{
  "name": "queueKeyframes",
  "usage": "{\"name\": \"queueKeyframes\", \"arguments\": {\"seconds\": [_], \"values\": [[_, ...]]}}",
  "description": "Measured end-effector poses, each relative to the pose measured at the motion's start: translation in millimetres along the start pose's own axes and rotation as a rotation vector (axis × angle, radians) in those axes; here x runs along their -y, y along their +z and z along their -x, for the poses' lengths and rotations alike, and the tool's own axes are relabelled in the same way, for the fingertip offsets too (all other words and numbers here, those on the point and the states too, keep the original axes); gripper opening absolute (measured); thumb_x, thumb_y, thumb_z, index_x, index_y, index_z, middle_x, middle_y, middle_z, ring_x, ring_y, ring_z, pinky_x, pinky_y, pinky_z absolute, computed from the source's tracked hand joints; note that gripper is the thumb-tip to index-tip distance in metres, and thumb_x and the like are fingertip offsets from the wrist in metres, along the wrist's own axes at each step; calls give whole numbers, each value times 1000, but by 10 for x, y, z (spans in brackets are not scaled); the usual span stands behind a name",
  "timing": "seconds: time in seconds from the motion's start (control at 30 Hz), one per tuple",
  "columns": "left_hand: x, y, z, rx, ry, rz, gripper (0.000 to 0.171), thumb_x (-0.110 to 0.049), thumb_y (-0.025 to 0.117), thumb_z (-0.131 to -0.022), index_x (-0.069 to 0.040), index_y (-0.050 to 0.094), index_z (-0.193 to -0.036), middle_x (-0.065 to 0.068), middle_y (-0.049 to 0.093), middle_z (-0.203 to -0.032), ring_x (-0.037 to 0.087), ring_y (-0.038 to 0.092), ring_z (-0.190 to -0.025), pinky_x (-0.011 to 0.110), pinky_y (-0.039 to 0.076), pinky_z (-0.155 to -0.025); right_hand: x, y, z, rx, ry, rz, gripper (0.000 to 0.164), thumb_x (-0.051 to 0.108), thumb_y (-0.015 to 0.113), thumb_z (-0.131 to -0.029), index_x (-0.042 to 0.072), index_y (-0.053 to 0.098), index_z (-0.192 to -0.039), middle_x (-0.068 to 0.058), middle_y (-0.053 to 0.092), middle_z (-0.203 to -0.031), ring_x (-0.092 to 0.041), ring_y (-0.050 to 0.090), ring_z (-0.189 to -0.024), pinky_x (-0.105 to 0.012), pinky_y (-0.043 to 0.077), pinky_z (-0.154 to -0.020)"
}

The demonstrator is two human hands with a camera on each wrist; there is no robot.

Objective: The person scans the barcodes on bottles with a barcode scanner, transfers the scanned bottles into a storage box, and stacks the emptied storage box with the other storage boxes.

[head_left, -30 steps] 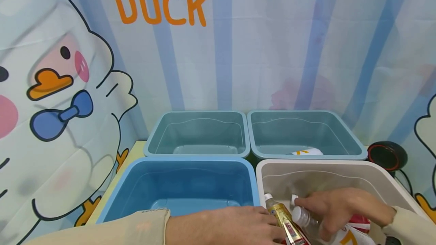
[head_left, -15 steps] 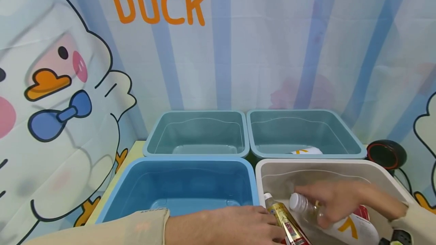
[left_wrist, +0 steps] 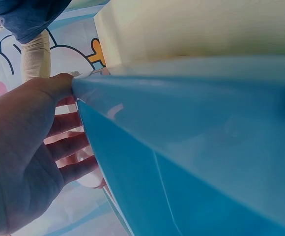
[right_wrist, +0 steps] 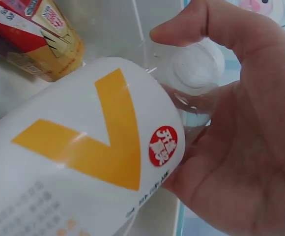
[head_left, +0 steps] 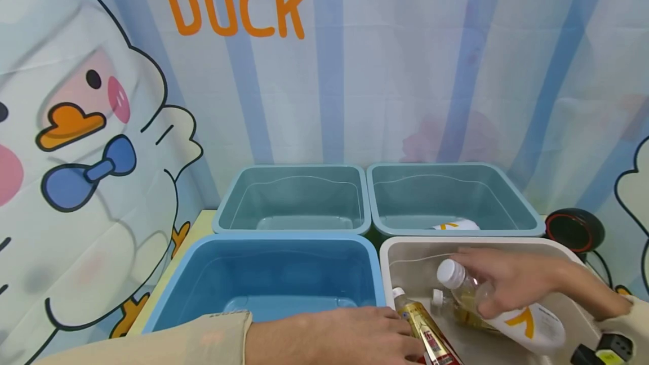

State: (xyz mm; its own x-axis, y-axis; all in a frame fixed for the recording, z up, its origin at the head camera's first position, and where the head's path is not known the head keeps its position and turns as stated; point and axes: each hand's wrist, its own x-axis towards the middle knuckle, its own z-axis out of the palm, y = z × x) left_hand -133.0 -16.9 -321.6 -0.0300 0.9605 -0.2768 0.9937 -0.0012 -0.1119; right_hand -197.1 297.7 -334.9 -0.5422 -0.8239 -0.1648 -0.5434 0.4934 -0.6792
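A clear plastic bottle with a white cap and a white label bearing an orange mark is tilted over the beige bin. My right hand grips it by the clear neck and shoulder; the right wrist view shows the bottle with fingers and thumb around that part. My left hand lies at the near rims between the blue bin and the beige bin. In the left wrist view, the left hand's fingers are fairly straight beside the blue rim, holding nothing.
Inside the beige bin lie a gold-and-red bottle and another white-capped bottle. Behind are two teal bins, the right one with a white-and-orange item. A black round device stands at right.
My right hand has raised the white-labelled bottle from among the other items in the beige bin, bringing another bottle under it into view. The left hand has stayed put.
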Motion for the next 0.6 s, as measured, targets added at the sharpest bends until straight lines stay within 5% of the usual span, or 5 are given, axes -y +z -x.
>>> {"name": "queueKeyframes", "arguments": {"seconds": [0.33, 0.6], "values": [[-2, -5, 5, 9, -1, 0, 51, -50, 61, -103, -30, 56, -149, -13, 56, -147, 1, 48, -134, 19, 31, -115, 116, -177, 97, -102, -33, -40, 60, 4, 68, -94, 17, 45, -148, -3, 59, -135, -19, 60, -116, -32, 53, -91], [2, -2, 5, 16, -7, 18, 51, -50, 61, -103, -29, 56, -150, -13, 56, -147, 1, 48, -134, 19, 31, -115, 177, -322, 226, -267, -15, 5, 54, 3, 70, -93, 16, 46, -140, -6, 62, -120, -21, 62, -101, -35, 55, -76]]}}
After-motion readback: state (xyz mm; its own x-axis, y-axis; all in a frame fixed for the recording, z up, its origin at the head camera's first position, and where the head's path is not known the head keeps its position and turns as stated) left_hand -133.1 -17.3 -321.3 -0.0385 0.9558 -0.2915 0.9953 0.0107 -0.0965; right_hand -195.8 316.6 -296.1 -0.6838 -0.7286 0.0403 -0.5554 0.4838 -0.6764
